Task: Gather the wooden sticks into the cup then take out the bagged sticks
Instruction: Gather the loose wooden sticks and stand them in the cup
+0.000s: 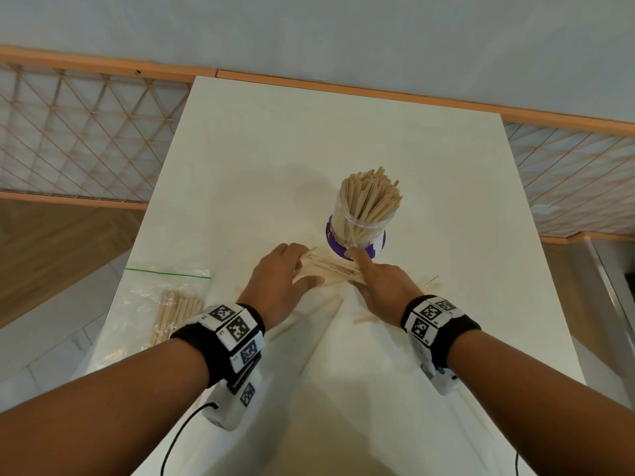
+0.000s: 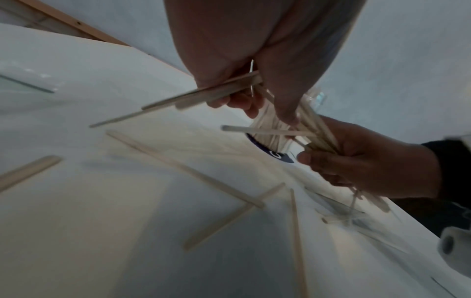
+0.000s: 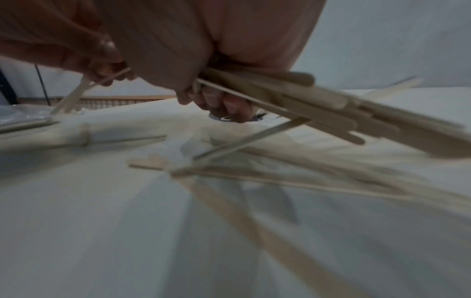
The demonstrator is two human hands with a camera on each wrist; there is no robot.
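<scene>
White and glossy, the bench (image 1: 343, 139) ran out to a pale wall edged with an orange wooden rail (image 1: 103, 65), lattice panels (image 1: 75, 132) to either side. On it stood a clear plastic cup (image 1: 357, 231) with a purple band, already packed with upright wooden sticks (image 1: 372, 195).

Just in front of the cup, both hands met on one bundle of sticks (image 1: 330, 269). The left hand (image 1: 280, 281) curled its fingers and thumb round one end, while the right hand (image 1: 379, 286) closed round the other end, its forefinger stretched toward the cup's base. Held this way, across the body and level, the bundle was likely being squared up so it could be tipped upright into the cup in one go.

Loose sticks (image 2: 183, 167) still lay scattered on the bench nearer the person than the cup, so the gathering looked unfinished. The wrist views, both blurred, showed more strays (image 3: 293, 181) crossing each other under the right hand.

Well to the left of the cup, at the bench's edge, the zip bag (image 1: 154, 304) with its green seal lay flat, the bagged sticks (image 1: 177, 316) inside it and untouched by either hand.
</scene>
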